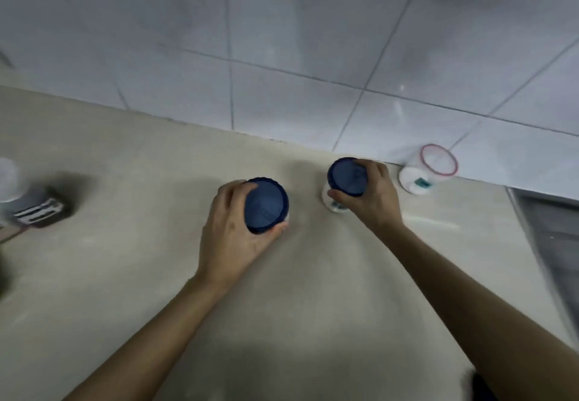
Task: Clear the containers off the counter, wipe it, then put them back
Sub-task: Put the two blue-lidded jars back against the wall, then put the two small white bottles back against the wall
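Note:
Two white containers with dark blue lids are on the beige counter. My left hand is wrapped around the nearer blue-lidded container from its left side. My right hand grips the farther blue-lidded container from the right, close to the wall. A third container with a clear, pink-rimmed lid stands against the wall to the right, with neither hand on it. Whether the held containers rest on the counter or are lifted, I cannot tell.
A white tiled wall runs along the back of the counter. At the far left edge are a blurred dark object and a pale round one. A metal sink edge lies at the right.

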Motion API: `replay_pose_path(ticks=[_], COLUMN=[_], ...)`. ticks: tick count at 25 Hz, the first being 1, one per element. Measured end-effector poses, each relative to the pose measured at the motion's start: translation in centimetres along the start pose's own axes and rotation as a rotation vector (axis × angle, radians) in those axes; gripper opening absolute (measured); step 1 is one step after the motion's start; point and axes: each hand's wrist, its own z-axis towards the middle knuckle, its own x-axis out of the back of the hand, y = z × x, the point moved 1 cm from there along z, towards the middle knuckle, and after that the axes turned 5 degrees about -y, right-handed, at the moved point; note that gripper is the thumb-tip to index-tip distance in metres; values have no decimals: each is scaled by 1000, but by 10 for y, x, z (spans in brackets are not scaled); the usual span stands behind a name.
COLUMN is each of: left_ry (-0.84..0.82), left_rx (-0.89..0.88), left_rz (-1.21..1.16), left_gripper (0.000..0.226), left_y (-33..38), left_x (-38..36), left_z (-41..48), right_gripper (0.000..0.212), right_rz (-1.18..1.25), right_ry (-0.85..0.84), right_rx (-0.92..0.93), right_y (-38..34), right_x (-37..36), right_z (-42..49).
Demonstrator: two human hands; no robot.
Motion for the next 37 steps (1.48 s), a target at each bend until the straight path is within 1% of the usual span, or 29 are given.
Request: replay_pose_path(ticks=[3, 6, 8, 10, 17, 20, 21, 22, 24, 25, 26, 28, 31, 35, 37], left_ry=[-49, -82, -102, -108, -142, -183, -201, -216, -239, -247, -257, -268, -226, -154, -90], left_rx=[-92, -143, -141, -83, -55, -40, -38, -49, -104, -123, -133, -93, -73, 17, 68], left_rz=[-91, -74, -57, -66, 87, 78, 56, 41, 65, 85, 98, 96, 144, 205, 230], left_gripper=[77, 75, 73, 75, 77, 80, 82, 82, 74, 69, 65, 62, 55, 46, 45], left_y=[46, 77, 89, 92, 102, 107, 107, 106, 96, 86, 73, 44, -5, -66, -94], left_x=[-56, -105, -131, -149, -193, -200, -197, -193, -174, -160, -147, -118, -65, 15, 60], left_z=[33, 60, 82, 101, 148, 152, 148, 139, 111, 91, 69, 24, -33, -78, -87], right_gripper=[77, 74, 71, 69, 66, 66, 66, 63, 56, 51, 47, 43, 44, 52, 54], right_rz=[-188, -428, -519, -557, -527, -583, -585, -568, -483, -419, -350, -238, -156, -71, -76], right_ry=[24, 58, 68, 59, 12, -17, 8, 72, 252, 310, 329, 262, 36, -256, -350], right_rx=[42, 121, 165, 188, 80, 57, 49, 33, 2, 19, 59, 161, 260, 317, 407], right_y=[49, 89, 104, 107, 113, 118, 119, 120, 116, 109, 103, 86, 37, -53, -106], right_x=[39, 63, 70, 69, 66, 67, 67, 66, 58, 48, 34, -1, -54, -117, -151], right_z=[16, 31, 44, 54, 75, 82, 81, 75, 48, 29, 7, -36, -78, -87, -86])
